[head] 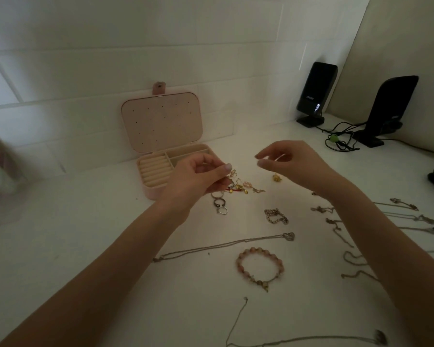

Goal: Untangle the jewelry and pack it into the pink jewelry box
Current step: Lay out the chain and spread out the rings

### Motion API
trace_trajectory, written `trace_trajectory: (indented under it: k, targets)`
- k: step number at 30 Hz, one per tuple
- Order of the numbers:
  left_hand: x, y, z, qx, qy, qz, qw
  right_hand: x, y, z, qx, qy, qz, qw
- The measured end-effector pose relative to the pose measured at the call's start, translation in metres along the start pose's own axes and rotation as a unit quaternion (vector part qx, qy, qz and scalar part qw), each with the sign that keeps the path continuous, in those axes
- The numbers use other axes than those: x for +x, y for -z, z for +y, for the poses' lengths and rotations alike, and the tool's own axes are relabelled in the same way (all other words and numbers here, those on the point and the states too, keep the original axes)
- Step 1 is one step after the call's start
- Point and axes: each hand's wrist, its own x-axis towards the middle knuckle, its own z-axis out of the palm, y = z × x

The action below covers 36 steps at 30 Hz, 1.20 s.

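Above the white counter [85, 246], the left hand [198, 181] pinches a small tangled jewelry cluster [236, 182] beside the open pink jewelry box [161, 146]; the right hand [291, 164] hovers with fingers curled, its grasp unclear.

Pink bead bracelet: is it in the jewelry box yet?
No, the pink bead bracelet lies on the white table, well in front of the open jewelry box.

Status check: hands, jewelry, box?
Left hand pinches small tangled jewelry; right hand pinching, contents unclear. Pink jewelry box open, compartments look empty. Rings, beaded bracelet unpacked on the table.
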Motion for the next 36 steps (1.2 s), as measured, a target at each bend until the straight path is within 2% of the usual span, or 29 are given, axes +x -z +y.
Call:
trace_trajectory:
  k: [3,5,7,11,13,16,19,21,24,26,27,29,33,36]
  targets:
    - [-0.001,-0.002,0.001,-0.013,-0.003,-0.005,1.0,-0.009,-0.011,-0.029,0.121,0.004,-0.104,0.987]
    - [-0.001,-0.002,0.0,-0.015,-0.005,-0.008,1.0,-0.012,-0.019,-0.035,0.174,-0.003,-0.112,0.978]
    - [0.0,-0.003,-0.001,-0.014,-0.005,-0.006,1.0,-0.012,-0.02,-0.034,0.211,-0.017,-0.094,0.973]
    - [0.005,-0.006,-0.004,0.008,-0.017,0.007,1.0,-0.007,-0.011,-0.028,0.214,-0.043,-0.062,0.974]
    - [0.013,-0.01,-0.003,0.046,-0.024,0.008,0.999,-0.001,-0.005,-0.019,0.188,-0.049,-0.005,0.981]
    - [0.031,-0.017,-0.006,0.145,-0.048,0.023,0.988,0.008,-0.003,0.001,0.089,-0.05,0.074,0.992]
    - [0.049,-0.02,-0.013,0.297,-0.113,0.022,0.948,0.013,-0.011,0.017,0.03,-0.054,0.077,0.995]
    - [0.052,-0.02,-0.017,0.401,-0.158,-0.027,0.902,0.015,-0.015,0.023,0.028,-0.057,0.08,0.995]
    - [0.052,-0.021,-0.022,0.549,-0.19,-0.116,0.805,0.018,-0.017,0.026,0.034,-0.057,0.101,0.993]
    - [0.055,-0.026,-0.026,0.633,-0.191,-0.154,0.734,0.019,-0.02,0.028,0.023,-0.067,0.107,0.992]
    - [0.056,-0.029,-0.025,0.66,-0.184,-0.163,0.709,0.02,-0.022,0.029,0.018,-0.074,0.105,0.992]
    - [0.058,-0.033,-0.022,0.681,-0.155,-0.169,0.695,0.021,-0.026,0.033,0.004,-0.083,0.094,0.992]
    - [0.054,-0.033,-0.017,0.664,-0.162,-0.145,0.715,0.023,-0.027,0.038,-0.03,-0.082,0.083,0.993]
    - [0.05,-0.029,-0.02,0.64,-0.192,-0.129,0.733,0.023,-0.016,0.029,0.001,-0.068,0.129,0.989]
